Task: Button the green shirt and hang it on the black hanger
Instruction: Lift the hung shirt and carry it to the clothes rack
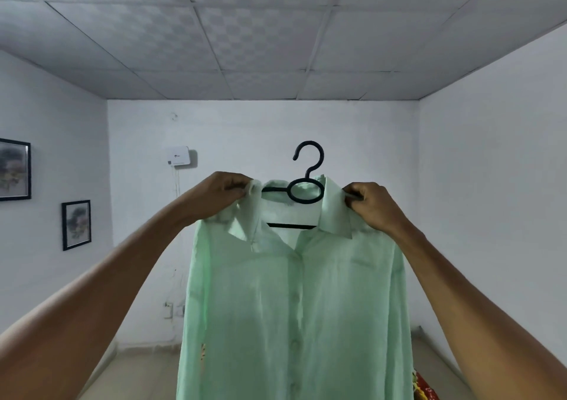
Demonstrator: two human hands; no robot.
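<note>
The left hand [225, 189] pinches the shirt's shoulder at one end of the hanger [302, 191]. The right hand [372, 208] pinches the other end, with its fingers curled round the cloth and the black tip. The two hands are far apart, one on each side of the hanger.

The hanger is black. Its hook sticks up above the collar, and its round ring and low bar show in the open neck. The green shirt [294, 301] hangs down from the hanger, held up in the air in front of the person. The buttons down the front look done up, but the top of the neck is open.

Behind the hanger is a white wall with a small white box [179, 155] on it. Off to the left of the hanger are two pictures [76, 224] in dark frames.

I think the shirt could slip. The left shoulder looks bunched up at the hanger's end. If the hands let go now, that side might slide off and the shirt could fall.
</note>
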